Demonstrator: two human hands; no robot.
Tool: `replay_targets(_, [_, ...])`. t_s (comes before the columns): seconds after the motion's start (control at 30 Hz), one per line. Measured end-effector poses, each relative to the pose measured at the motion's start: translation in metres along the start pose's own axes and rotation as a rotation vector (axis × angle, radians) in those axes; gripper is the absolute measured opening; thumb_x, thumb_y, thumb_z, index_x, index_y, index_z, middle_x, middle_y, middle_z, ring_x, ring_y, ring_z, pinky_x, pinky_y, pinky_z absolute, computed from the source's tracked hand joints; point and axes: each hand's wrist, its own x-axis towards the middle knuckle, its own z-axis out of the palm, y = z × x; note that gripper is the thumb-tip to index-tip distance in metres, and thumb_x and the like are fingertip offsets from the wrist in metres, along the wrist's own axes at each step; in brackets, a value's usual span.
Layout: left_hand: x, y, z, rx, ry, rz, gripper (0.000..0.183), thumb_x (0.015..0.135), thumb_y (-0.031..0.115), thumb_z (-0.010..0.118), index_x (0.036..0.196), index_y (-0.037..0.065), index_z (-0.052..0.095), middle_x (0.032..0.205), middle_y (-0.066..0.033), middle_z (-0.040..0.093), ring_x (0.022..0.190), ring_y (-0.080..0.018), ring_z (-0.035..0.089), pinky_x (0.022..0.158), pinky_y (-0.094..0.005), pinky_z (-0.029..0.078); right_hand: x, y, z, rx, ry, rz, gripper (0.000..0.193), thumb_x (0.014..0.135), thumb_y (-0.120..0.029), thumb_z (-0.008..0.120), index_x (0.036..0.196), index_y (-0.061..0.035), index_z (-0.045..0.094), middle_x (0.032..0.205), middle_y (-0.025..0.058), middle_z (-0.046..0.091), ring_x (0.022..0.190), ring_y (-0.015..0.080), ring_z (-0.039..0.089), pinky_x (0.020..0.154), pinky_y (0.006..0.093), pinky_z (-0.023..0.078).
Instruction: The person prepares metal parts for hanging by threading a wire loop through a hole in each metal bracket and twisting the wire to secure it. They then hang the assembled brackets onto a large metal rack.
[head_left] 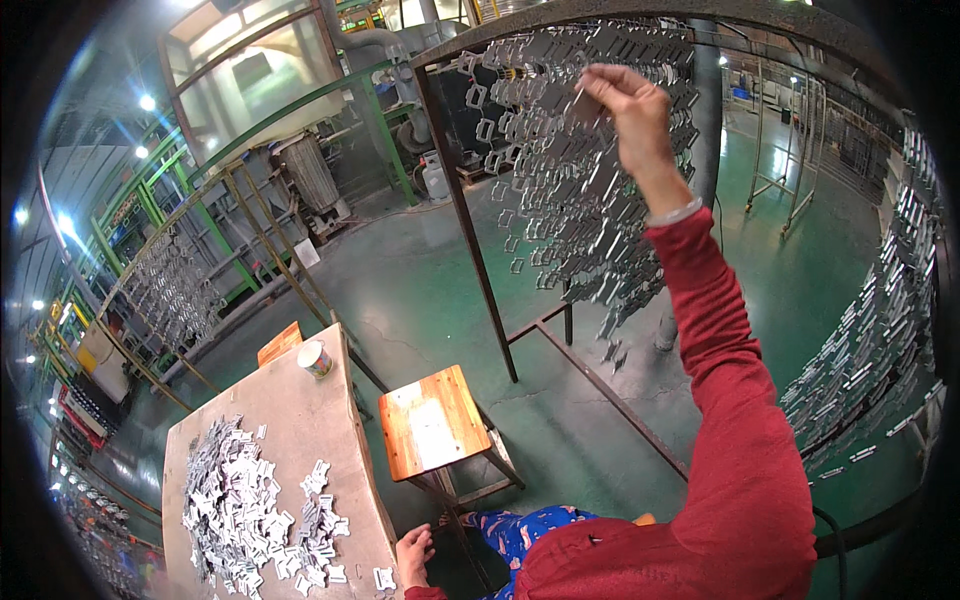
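My right hand (632,112) is raised high in front of a dark metal rack. Its fingertips are pinched on a flat dark metal piece (588,108) at the upper part of the hanging rows. Many small metal plates and frame-shaped pieces (560,190) hang there in a dense curtain. Low down, my left hand (415,553) rests beside the table's right edge, its fingers loosely bent and apart, with nothing seen in them. Close to it on the table lies a single small metal piece (384,578). A heap of similar silvery pieces (240,500) spreads over the tabletop.
The brown table (350,440) carries a small can (314,358) at its far end. A wooden stool (435,420) stands between table and rack. The rack's frame (470,240) reaches the green floor. More hung pieces (870,350) are at the right; another loaded rack (170,285) stands far left.
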Motion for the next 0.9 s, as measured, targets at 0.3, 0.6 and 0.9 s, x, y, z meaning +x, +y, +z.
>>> replay_targets(0.3, [-0.018, -0.019, -0.033, 0.121, -0.142, -0.063, 0.035, 0.087, 0.023, 0.059, 0.119, 0.011, 0.056, 0.107, -0.004, 0.057, 0.1, -0.0177, 0.051, 0.082, -0.0355, 0.044, 0.091, -0.005, -0.032, -0.397, 0.139, -0.246, 0.016, 0.078, -0.011, 0.067, 0.092, -0.0028, 0.067, 0.083, 0.0023, 0.067, 0.075, 0.0107, 0.061, 0.07, 0.0212, 0.047])
replay_targets(0.6, [-0.023, -0.031, -0.032, 0.189, -0.082, -0.011, 0.034, 0.085, 0.025, 0.061, 0.117, 0.013, 0.06, 0.101, -0.001, 0.06, 0.087, -0.0115, 0.053, 0.068, -0.027, 0.045, 0.1, -0.011, -0.017, -0.675, 0.197, -0.378, 0.013, 0.076, -0.009, 0.062, 0.086, 0.0001, 0.065, 0.081, 0.0049, 0.063, 0.072, 0.0126, 0.058, 0.066, 0.0261, 0.045])
replay_targets(0.9, [-0.039, -0.032, -0.04, 0.142, -0.039, -0.046, 0.033, 0.087, 0.027, 0.058, 0.118, 0.016, 0.058, 0.102, 0.0033, 0.058, 0.085, -0.0072, 0.05, 0.067, -0.0234, 0.04, 0.004, 0.011, -0.045, -0.663, 0.278, -0.494, 0.014, 0.08, -0.005, 0.06, 0.092, -0.0009, 0.064, 0.091, 0.0055, 0.063, 0.081, 0.0133, 0.058, 0.073, 0.0266, 0.046])
